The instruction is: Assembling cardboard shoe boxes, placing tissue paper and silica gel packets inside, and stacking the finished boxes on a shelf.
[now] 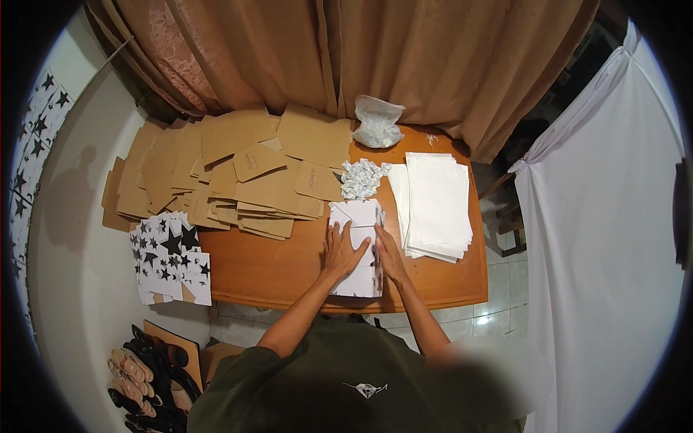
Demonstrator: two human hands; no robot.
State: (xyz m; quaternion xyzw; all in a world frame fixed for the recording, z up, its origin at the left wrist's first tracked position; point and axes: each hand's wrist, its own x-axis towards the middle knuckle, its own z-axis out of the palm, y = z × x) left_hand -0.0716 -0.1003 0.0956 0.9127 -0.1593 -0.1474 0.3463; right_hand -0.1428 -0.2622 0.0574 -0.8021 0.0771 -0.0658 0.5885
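Observation:
A long white box (367,282) lies near the front edge of the wooden table, with seams across its top and dark marks along its right side. My left hand (344,250) rests on its top and left side, open, thumb and fingers spread. Along the box's right side lies my right hand (389,257), its fingers stretched out and open. Just beyond the box is a heap of small white-and-grey packets (361,178). A stack of white sheets (438,204) is to the right of my hands.
Flat brown cardboard pieces (242,173) cover the table's (249,268) left and back. Star-patterned sheets (170,258) overhang its left front corner. A clear plastic bag (378,123) stands at the back. Brown curtains (267,58) hang behind; shoes (133,375) are at lower left.

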